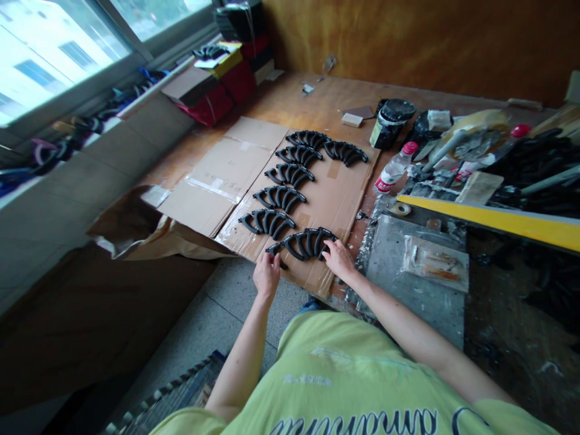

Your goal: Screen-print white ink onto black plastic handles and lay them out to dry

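Several black ribbed, arc-shaped moulded parts lie in a column on a flattened cardboard sheet (328,202). The nearest black moulded part (302,246) sits at the sheet's front edge, held at both ends. My left hand (267,273) grips its left end, and my right hand (339,260) has its fingertips on its right end. Just beyond it lies another black moulded part (267,222). A further one (345,153) lies beside the far end of the column.
A plastic bottle with a red cap (394,169) and a black-stained container (389,124) stand on the wooden table (290,103) beyond the cardboard. A yellow straightedge (489,220) and a grey metal sheet (414,278) lie to the right. Boxes stand along the windowsill.
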A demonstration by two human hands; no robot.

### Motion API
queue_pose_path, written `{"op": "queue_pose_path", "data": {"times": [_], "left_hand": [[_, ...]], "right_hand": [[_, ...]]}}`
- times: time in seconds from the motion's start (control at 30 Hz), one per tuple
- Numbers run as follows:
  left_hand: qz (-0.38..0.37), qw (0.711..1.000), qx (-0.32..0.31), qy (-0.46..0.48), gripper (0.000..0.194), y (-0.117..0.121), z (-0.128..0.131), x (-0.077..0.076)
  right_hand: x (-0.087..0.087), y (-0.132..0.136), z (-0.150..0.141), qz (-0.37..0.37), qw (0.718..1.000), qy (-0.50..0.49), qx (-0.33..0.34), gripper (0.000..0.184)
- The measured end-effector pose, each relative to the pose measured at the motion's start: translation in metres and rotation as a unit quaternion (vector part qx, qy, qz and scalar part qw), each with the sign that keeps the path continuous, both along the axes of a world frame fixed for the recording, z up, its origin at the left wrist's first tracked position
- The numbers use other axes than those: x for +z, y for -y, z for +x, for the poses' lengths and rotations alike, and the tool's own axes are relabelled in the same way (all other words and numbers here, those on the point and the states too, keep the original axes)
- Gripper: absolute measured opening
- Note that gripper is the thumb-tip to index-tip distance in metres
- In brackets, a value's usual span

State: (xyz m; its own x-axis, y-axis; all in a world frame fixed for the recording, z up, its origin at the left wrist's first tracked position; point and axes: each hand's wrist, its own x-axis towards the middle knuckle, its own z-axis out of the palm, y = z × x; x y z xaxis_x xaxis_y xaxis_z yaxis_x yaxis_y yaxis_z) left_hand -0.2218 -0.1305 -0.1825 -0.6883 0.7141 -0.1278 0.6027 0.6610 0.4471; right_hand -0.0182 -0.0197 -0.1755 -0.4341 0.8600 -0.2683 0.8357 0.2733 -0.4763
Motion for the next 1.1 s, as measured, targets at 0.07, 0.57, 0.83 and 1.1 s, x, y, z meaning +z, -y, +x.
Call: {"op": "queue_pose_path", "data": {"times": [0.07,0.57,0.83,1.1], "left_hand": [[0.062,0.993,-0.095,-0.021,0.032,-0.002,0.017,0.000],[0.005,0.972,-0.220,-0.079,0.039,-0.042,0.042,-0.011],[-0.001,0.973,-0.206,-0.099,0.039,-0.051,0.044,-0.013],[-0.008,0.970,-0.232,-0.079,0.043,-0.057,0.049,-0.009]], "right_hand": [[0.005,0.002,-0.003,0.021,1.000,0.000,0.005,0.039],[0.004,0.004,-0.013,0.034,0.996,0.047,0.066,0.035],[0.006,0.003,-0.011,0.022,0.997,0.033,0.064,0.034],[0.002,-0.001,-0.005,0.015,0.996,-0.014,0.089,0.042]]}}
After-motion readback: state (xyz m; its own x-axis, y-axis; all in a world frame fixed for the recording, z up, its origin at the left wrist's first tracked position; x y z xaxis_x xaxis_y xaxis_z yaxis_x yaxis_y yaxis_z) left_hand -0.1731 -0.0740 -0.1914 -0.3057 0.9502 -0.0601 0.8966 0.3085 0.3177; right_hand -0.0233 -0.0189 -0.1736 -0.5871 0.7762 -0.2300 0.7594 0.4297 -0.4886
